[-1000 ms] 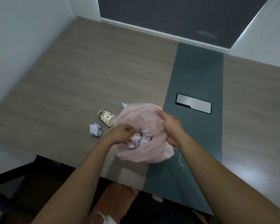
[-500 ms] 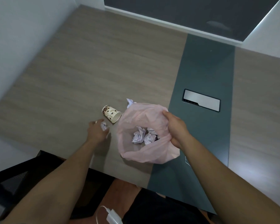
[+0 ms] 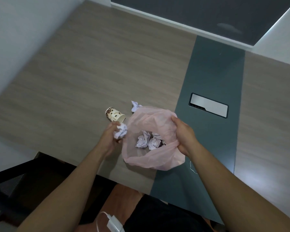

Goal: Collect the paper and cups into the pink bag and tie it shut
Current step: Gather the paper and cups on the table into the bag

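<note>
The open pink bag (image 3: 149, 160) in the middle has paper balls (image 3: 148, 141) inside. One paper ball (image 3: 120, 132) is held left of it, just below a tipped cup (image 3: 115, 114).

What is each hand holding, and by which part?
The left hand grips a crumpled paper ball around its body; the right hand holds the pink bag by its rim.

Pink bag (image 3: 151, 121); white paper balls (image 3: 143, 141); brown-spotted cream cup (image 3: 115, 114); wood-grain table (image 3: 94, 67), grey-green stripe.

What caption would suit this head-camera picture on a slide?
The left hand holds a crumpled paper ball beside the pink bag, which the right hand holds open; a paper cup lies nearby.
</note>
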`<state>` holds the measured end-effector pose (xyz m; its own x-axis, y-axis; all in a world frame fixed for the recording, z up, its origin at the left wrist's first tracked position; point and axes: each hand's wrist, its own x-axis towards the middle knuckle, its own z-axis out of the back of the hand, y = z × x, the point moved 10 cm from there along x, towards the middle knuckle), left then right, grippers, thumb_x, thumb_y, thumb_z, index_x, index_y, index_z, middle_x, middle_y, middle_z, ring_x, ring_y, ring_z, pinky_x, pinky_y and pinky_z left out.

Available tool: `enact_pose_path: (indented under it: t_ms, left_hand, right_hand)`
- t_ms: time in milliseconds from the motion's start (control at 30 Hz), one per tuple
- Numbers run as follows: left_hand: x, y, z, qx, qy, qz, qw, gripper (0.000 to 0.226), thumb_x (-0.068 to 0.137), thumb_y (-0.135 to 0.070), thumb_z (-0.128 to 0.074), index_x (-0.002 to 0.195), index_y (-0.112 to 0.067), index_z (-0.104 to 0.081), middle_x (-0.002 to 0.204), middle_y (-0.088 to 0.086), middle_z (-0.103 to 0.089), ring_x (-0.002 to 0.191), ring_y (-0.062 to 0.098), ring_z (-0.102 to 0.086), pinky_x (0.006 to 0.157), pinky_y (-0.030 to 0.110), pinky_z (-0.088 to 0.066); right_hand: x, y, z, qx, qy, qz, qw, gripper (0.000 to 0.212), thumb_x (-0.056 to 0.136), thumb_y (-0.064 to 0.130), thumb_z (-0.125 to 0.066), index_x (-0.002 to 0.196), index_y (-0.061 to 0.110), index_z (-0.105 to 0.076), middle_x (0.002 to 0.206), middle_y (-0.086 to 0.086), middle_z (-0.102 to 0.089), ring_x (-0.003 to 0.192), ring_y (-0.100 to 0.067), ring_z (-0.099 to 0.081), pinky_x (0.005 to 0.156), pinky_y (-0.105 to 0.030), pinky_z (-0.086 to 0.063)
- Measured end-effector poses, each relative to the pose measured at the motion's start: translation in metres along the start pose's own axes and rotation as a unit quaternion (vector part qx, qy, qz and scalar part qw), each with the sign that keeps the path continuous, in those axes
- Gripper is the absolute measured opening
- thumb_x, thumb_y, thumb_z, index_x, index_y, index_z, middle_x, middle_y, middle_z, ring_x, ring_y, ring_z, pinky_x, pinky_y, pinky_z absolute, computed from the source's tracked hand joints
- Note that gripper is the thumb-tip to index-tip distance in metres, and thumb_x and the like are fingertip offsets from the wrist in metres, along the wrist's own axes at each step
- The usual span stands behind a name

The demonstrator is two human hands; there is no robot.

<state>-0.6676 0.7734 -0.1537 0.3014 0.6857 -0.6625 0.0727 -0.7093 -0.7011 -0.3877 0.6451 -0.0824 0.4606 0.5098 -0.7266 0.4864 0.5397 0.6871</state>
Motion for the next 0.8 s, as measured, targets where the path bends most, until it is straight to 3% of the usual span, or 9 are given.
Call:
enact_pose_path:
  t_ms: [133,267,367,433,500,567,667,800]
  left_hand:
    - [-0.029,0.01,-0.07,0.059,0.201,0.057,0.976,0.022,0.084,-0.013,-0.058,0.103,-0.024,-0.06,0.103,0.012,-0.073,0.074,0.023,-0.066,0.055,0.028,-0.042]
    - [-0.03,0.039,-0.104,0.213,0.228,0.051,0.949,0.02,0.094,-0.018,-0.068,0.113,-0.022,-0.068,0.117,0.009,-0.074,0.095,0.024,-0.071,0.078,0.036,-0.054]
    - [-0.032,0.028,-0.12,0.384,0.108,-0.128,0.908,0.024,0.097,-0.018,-0.07,0.119,-0.028,-0.067,0.128,0.002,-0.063,0.113,0.013,-0.066,0.094,0.013,-0.05]
    - [-0.06,0.002,-0.13,0.379,-0.002,-0.284,0.881,0.029,0.095,-0.011,-0.071,0.121,-0.024,-0.066,0.132,0.003,-0.052,0.118,0.0,-0.058,0.097,0.002,-0.039]
    - [-0.094,-0.013,-0.145,0.346,-0.047,-0.401,0.847,0.031,0.092,-0.003,-0.072,0.12,-0.015,-0.065,0.133,0.007,-0.047,0.124,-0.002,-0.054,0.104,0.007,-0.04]
    - [-0.114,-0.013,-0.168,0.344,0.01,-0.46,0.819,0.035,0.089,0.001,-0.073,0.121,-0.011,-0.064,0.13,0.009,-0.051,0.124,0.007,-0.055,0.107,0.018,-0.044]
    - [-0.101,0.018,-0.194,0.432,0.137,-0.392,0.801,0.034,0.094,-0.019,-0.07,0.126,-0.023,-0.063,0.131,-0.002,-0.054,0.121,0.012,-0.056,0.107,0.027,-0.046]
    - [-0.051,0.063,-0.17,0.509,0.127,-0.218,0.823,0.043,0.1,-0.033,-0.068,0.141,-0.027,-0.059,0.144,0.003,-0.054,0.134,0.024,-0.055,0.111,0.036,-0.044]
  right_hand:
    - [-0.002,-0.002,0.011,0.004,-0.018,0.003,1.0,0.03,0.107,0.042,-0.069,0.123,0.018,-0.08,0.114,-0.006,-0.085,0.108,-0.03,-0.082,0.102,-0.053,-0.064]
    - [-0.006,-0.005,0.032,0.002,-0.047,0.005,0.999,0.025,0.106,0.044,-0.069,0.11,0.022,-0.08,0.114,-0.006,-0.083,0.108,-0.03,-0.08,0.104,-0.053,-0.063]
    - [-0.009,-0.006,0.051,0.015,-0.068,0.011,0.997,0.024,0.107,0.044,-0.068,0.106,0.022,-0.079,0.114,-0.005,-0.082,0.107,-0.029,-0.079,0.103,-0.052,-0.064]
    - [-0.01,-0.005,0.064,0.029,-0.089,0.016,0.995,0.024,0.108,0.041,-0.067,0.11,0.02,-0.079,0.115,-0.005,-0.081,0.105,-0.028,-0.079,0.1,-0.05,-0.065]
    - [-0.011,-0.005,0.075,0.04,-0.104,0.015,0.994,0.026,0.109,0.041,-0.066,0.115,0.019,-0.078,0.114,-0.006,-0.081,0.103,-0.028,-0.079,0.096,-0.048,-0.066]
    - [-0.01,-0.006,0.083,0.046,-0.108,0.01,0.993,0.026,0.108,0.041,-0.066,0.111,0.018,-0.078,0.113,-0.008,-0.082,0.102,-0.03,-0.079,0.093,-0.048,-0.067]
    - [-0.01,-0.007,0.09,0.052,-0.108,0.009,0.993,0.026,0.106,0.041,-0.068,0.106,0.019,-0.08,0.109,-0.009,-0.084,0.102,-0.033,-0.081,0.097,-0.054,-0.066]
    - [-0.01,-0.011,0.09,0.058,-0.101,0.008,0.993,0.025,0.106,0.04,-0.069,0.11,0.019,-0.081,0.111,-0.008,-0.085,0.103,-0.032,-0.081,0.099,-0.056,-0.066]
